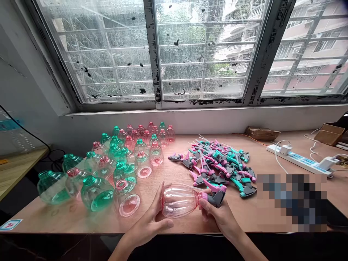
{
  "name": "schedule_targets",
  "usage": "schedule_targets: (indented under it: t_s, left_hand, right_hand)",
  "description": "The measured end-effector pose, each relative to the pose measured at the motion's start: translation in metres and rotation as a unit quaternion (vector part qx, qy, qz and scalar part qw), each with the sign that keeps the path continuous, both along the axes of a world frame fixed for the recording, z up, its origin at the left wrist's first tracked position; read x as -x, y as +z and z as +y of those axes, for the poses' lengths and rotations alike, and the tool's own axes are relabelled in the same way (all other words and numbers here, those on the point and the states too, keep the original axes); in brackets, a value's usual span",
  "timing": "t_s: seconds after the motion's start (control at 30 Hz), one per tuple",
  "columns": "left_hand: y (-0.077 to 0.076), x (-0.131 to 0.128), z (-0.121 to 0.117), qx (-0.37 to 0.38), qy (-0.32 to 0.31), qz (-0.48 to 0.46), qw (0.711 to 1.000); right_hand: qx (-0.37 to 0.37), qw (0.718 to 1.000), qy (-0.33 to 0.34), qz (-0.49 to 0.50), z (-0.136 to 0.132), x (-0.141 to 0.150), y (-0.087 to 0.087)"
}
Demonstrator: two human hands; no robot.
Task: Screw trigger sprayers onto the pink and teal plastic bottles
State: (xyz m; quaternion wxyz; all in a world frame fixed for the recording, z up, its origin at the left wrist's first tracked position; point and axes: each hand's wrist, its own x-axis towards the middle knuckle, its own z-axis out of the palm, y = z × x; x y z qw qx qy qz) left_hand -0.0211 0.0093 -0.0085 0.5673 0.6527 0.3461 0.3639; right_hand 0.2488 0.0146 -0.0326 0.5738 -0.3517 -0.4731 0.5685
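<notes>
My left hand [152, 221] grips the body of a clear pink bottle [179, 200] lying on its side above the front of the wooden table [272, 163]. My right hand [217, 215] is closed round the bottle's neck, where a pink and grey spray trigger head [214, 195] sits. Just behind lies a pile of pink and teal trigger heads [220, 165]. To the left stand several open pink and green bottles [114, 166] without heads.
A white power strip [299, 159] with plugs and cables lies at the right, near a brown box [330, 134] and a flat brown packet [262, 133]. A blurred patch covers the front right. A window sill and wall run behind the table.
</notes>
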Motion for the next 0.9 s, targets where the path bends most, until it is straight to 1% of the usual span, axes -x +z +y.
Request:
schedule_targets:
  t_s: [0.1, 0.23, 0.4, 0.53, 0.7, 0.8, 0.9]
  left_hand:
    - [-0.0011, 0.0006, 0.0022, 0.002, 0.002, -0.01, 1.0]
    - [0.0016, -0.0012, 0.002, 0.005, -0.009, -0.007, 1.0]
    - [0.0035, -0.0037, -0.0001, -0.011, 0.005, -0.024, 1.0]
    - [0.0021, -0.0044, 0.0003, -0.02, 0.008, -0.017, 1.0]
    - [-0.0023, -0.0034, 0.0009, 0.002, 0.005, -0.06, 0.998]
    - [-0.0038, -0.0024, 0.0011, 0.001, 0.005, -0.05, 0.999]
    - [-0.0027, -0.0018, 0.001, -0.019, 0.011, -0.024, 0.999]
  right_hand:
    - [-0.01, 1.0, 0.001, -0.009, -0.0003, 0.0002, -0.0009]
    - [-0.013, 1.0, -0.007, -0.013, 0.0003, 0.0002, -0.0004]
    - [-0.016, 1.0, -0.003, -0.019, 0.0012, 0.0011, 0.0005]
    - [-0.014, 0.999, 0.0, -0.04, 0.0001, 0.0007, 0.0011]
    - [-0.006, 0.998, -0.003, -0.056, -0.0009, -0.0001, 0.0038]
    - [-0.006, 0.999, 0.001, -0.045, -0.0007, -0.0006, 0.0035]
    - [-0.005, 1.0, -0.002, -0.029, -0.0004, -0.0007, 0.002]
